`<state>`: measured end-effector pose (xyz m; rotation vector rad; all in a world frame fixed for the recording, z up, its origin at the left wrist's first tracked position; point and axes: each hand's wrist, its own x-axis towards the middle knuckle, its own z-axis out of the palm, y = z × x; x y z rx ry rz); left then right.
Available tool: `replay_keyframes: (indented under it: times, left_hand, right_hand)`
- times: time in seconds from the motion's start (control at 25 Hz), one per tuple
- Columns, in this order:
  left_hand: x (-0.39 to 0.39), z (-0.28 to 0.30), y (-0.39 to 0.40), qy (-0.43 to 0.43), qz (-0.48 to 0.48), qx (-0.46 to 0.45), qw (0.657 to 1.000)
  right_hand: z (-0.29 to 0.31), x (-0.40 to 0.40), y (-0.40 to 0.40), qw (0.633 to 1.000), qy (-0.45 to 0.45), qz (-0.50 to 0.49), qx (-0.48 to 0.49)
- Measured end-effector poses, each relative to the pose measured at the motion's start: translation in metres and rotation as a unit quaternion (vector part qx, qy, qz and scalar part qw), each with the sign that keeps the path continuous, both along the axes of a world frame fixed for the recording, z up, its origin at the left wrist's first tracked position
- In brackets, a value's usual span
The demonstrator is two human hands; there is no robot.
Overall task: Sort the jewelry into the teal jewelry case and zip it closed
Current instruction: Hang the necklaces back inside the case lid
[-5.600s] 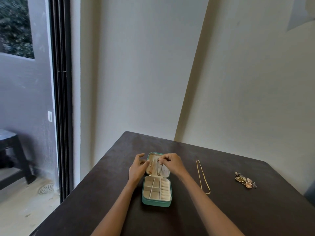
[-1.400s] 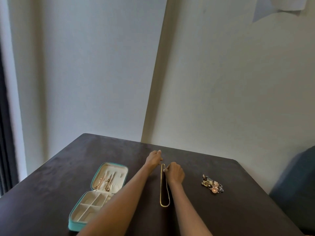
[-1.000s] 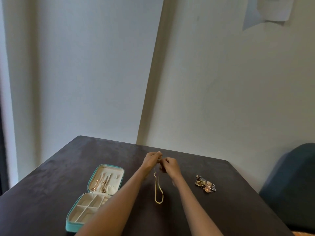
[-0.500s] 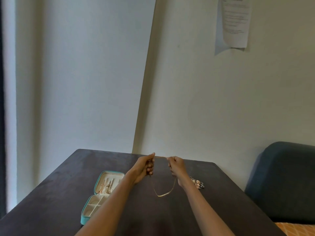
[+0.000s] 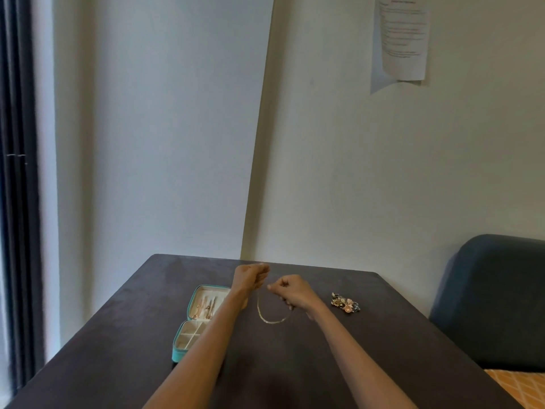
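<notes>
The teal jewelry case (image 5: 178,353) lies open on the dark table (image 5: 118,335), left of my forearm, with gold pieces hanging in its lid and cream compartments in its base. My left hand (image 5: 249,278) and my right hand (image 5: 290,292) are raised above the table, each pinching one end of a thin gold chain necklace (image 5: 269,318). The chain sags in a loop between them. A small heap of mixed jewelry (image 5: 345,303) lies on the table to the right of my right hand.
The table stands in a corner between two pale walls. A dark blue upholstered seat (image 5: 489,299) stands by the table's right edge. A printed paper sheet (image 5: 402,39) hangs on the right wall. A dark window frame (image 5: 17,202) runs down the far left.
Both hands took the gold chain off the table and lifted it, then drew its ends apart. My view has tilted upward, and the hands now sit a little closer together.
</notes>
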<state>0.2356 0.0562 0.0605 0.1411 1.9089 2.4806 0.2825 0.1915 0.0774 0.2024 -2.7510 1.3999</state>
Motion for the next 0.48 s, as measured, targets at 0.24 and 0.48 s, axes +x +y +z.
replay_keyframes:
  times: [0.24,0.48]
  left_hand:
    - [0.021,0.001,-0.005,-0.015,-0.151,-0.065,0.986]
    - [0.026,0.007,-0.007,-0.047,-0.256,-0.051,0.964]
  right_hand:
    - [0.013,0.001,0.000,0.997,0.030,-0.009,-0.070]
    - [-0.007,-0.001,0.000,0.935,0.050,-0.144,-0.319]
